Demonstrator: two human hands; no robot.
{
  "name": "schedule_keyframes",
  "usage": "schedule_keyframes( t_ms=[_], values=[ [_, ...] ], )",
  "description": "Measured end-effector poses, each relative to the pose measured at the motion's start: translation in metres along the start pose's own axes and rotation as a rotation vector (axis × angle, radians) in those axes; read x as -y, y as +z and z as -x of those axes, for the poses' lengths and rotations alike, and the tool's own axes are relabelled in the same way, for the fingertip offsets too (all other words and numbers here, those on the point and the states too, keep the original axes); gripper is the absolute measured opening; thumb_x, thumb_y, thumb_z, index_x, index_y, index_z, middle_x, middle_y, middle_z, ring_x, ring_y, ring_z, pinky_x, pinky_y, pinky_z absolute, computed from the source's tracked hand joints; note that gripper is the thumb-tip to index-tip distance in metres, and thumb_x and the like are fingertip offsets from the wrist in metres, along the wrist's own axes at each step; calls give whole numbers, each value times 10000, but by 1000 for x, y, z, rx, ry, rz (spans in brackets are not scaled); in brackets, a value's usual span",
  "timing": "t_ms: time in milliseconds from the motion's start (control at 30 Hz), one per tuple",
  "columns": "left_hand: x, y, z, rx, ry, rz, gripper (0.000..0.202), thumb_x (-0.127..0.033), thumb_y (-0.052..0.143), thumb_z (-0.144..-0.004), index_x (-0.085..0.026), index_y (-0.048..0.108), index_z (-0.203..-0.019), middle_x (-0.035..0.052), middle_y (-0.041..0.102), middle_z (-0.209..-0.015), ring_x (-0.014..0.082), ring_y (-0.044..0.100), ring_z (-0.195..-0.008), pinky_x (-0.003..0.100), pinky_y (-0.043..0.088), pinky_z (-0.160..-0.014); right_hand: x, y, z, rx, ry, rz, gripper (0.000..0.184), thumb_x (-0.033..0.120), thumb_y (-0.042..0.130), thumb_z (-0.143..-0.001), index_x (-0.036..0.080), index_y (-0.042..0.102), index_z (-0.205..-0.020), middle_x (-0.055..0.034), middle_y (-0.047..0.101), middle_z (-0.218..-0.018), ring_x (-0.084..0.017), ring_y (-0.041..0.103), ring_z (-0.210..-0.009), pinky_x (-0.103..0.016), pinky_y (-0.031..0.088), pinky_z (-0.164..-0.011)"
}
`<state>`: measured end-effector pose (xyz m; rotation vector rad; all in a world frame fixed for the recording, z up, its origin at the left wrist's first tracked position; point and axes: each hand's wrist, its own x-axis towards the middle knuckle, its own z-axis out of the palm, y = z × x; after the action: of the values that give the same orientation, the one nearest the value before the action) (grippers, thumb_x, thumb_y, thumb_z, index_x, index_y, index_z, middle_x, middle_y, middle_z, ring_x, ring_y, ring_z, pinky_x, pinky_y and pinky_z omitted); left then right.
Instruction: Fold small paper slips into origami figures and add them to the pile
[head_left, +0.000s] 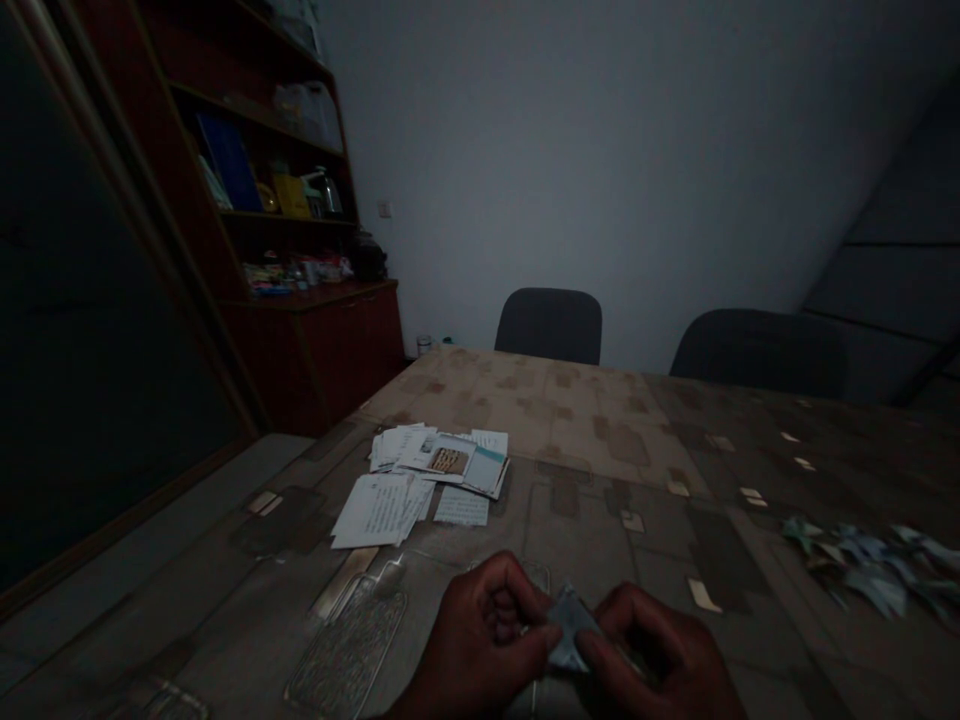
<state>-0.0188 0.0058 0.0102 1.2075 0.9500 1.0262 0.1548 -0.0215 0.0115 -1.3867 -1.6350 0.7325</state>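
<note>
My left hand (480, 640) and right hand (664, 650) pinch a folded bluish paper (570, 628) between them, fingers curled, held over the near part of the surface (600, 520). Loose white papers (420, 480) lie ahead to my left, and a scatter of bluish scraps (862, 565) lies well off to my right.

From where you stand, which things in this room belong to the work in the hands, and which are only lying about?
Work in hand: left hand, right hand, folded bluish piece pinched between them, similar bluish pieces on the table's right.

Lying about: loose printed papers, wooden shelf cabinet, dark chairs.
</note>
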Motion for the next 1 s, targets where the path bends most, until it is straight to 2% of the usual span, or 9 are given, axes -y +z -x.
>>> schedule_keyframes(
  t_ms=[167,333,500,633,767,833,900,1000],
  values=[
    [1,0,1,-17,-10,-32,186,-153,646,-605,-183,462,-605,-1,583,-613,103,501,-547,203,361,-502,4,0,0,-47,67,-61,226,370,626,-723,222,523,-587,50,485,-495,-134,467,-472,-227,336,-470],
    [-6,1,2,13,-29,-55,153,-124,627,-628,-180,485,-632,-31,539,-591,94,475,-536,204,339,-499,11,-1,-1,-12,126,-117,253,385,634,-730,217,523,-578,47,490,-498,-129,461,-489,-229,328,-486],
    [-11,0,4,35,11,-139,137,-80,587,-650,-184,498,-663,-41,537,-597,104,502,-558,210,356,-519,12,1,-4,86,202,-237,224,414,642,-721,213,560,-775,74,471,-528,-115,422,-476,-220,286,-477],
    [-12,-2,4,61,43,-242,136,-78,590,-668,-185,507,-682,-43,540,-599,112,515,-573,212,354,-519,1,0,-6,194,140,-167,287,456,590,-783,200,537,-664,50,459,-556,-125,426,-514,-231,301,-508],
    [-11,-1,3,54,-9,-189,150,-91,614,-666,-183,502,-708,-47,557,-603,99,517,-548,197,353,-505,-6,-3,-6,241,92,-98,322,461,551,-831,195,518,-653,46,450,-566,-128,424,-528,-225,300,-507],
    [-8,0,1,65,-85,-112,166,-151,652,-668,-178,524,-770,-47,572,-614,102,544,-526,197,380,-497,-5,-4,-6,241,109,-100,329,467,544,-840,192,517,-660,49,443,-565,-124,414,-524,-222,297,-503],
    [-2,-1,-1,113,-190,-54,218,-277,689,-673,-166,548,-798,-37,589,-598,115,565,-487,211,414,-477,-3,-3,-5,248,127,-125,343,487,540,-841,191,521,-669,48,450,-567,-124,415,-524,-221,302,-501],
    [9,-3,-3,189,-288,-63,308,-431,694,-670,-155,560,-703,-9,617,-551,104,548,-435,205,410,-442,-1,-2,-4,210,142,-143,366,515,544,-830,192,518,-659,46,454,-562,-128,421,-529,-225,309,-504]
  ],
)
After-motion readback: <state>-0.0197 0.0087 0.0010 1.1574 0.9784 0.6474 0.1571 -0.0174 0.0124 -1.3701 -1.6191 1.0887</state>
